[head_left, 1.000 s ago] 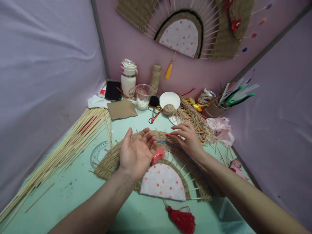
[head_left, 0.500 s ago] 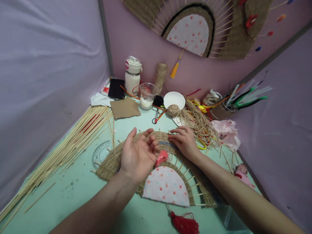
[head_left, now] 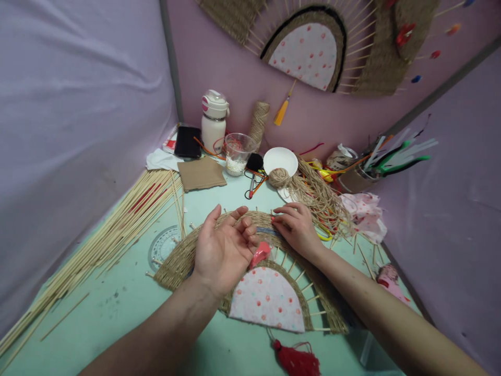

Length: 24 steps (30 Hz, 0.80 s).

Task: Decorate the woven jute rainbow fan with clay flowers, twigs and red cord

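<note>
A half-round woven fan (head_left: 183,258) of jute twine and bamboo spokes lies flat on the mint-green table (head_left: 117,313), close to the near edge. Its middle is a half-disc of white fabric (head_left: 268,300) with red dots, ringed by bare spokes and then a broad band of twine, and a red tassel (head_left: 297,360) hangs from its straight edge.

The left hand (head_left: 223,250) hovers over the upper left part of the woven band, palm turned up, fingers loosely curled and holding nothing that can be made out. Just beside its little finger a small pink piece (head_left: 260,253) rests on the spokes; whether the hand touches it cannot be told. The right hand (head_left: 299,230) lies palm down on the top of the band, fingers close together, their tips pressed on the weave next to a short blue strand (head_left: 268,230).

Behind the fan sit a ball of jute twine (head_left: 279,177) with loose lengths trailing to the right, a white paper plate (head_left: 279,159), a clear plastic cup (head_left: 237,151) with white grains in it, a white bottle (head_left: 213,122), a black phone (head_left: 187,142) and a brown cardboard square (head_left: 201,174). A long bundle of bamboo skewers (head_left: 102,245) runs along the left side of the table, and a protractor (head_left: 162,245) peeks out beside the fan. At the right a cup of pipe cleaners (head_left: 371,164) stands near crumpled dotted cloth (head_left: 362,209). On the pink wall hangs a finished fan (head_left: 309,52) with a yellow tassel (head_left: 281,112).
</note>
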Motion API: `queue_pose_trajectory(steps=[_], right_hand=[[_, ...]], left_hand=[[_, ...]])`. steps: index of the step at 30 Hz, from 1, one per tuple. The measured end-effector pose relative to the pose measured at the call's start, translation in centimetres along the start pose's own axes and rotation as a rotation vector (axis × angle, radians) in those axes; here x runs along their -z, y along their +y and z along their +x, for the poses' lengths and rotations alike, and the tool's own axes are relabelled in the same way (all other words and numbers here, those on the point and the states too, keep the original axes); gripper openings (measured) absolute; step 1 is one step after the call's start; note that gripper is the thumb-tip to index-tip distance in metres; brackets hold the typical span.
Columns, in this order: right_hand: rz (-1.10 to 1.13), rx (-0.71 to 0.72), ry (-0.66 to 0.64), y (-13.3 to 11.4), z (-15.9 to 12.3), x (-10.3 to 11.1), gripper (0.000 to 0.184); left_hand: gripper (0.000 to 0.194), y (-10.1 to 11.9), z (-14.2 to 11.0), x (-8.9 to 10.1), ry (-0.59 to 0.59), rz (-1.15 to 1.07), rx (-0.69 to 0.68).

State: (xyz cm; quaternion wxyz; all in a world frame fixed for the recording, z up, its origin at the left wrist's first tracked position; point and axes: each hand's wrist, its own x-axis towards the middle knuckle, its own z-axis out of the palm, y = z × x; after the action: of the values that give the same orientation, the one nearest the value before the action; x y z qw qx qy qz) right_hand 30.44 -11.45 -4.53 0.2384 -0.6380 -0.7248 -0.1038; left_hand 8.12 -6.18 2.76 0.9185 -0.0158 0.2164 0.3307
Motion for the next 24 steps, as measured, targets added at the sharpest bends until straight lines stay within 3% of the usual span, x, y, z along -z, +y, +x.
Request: queue_pose_trajectory(steps=[17,24], right_hand=[[-0.148,0.122,-0.045,-1.1,-0.8,1.4,0.019],[-0.073,0.066,-0.038,-1.1,-0.7,1.7,0.021]], left_hand=[[0.031,0.0,0.0,0.1,-0.019,-0.011,0.004],[0.031,0.1,-0.1,-0.1,-0.004,-0.008,0.003]])
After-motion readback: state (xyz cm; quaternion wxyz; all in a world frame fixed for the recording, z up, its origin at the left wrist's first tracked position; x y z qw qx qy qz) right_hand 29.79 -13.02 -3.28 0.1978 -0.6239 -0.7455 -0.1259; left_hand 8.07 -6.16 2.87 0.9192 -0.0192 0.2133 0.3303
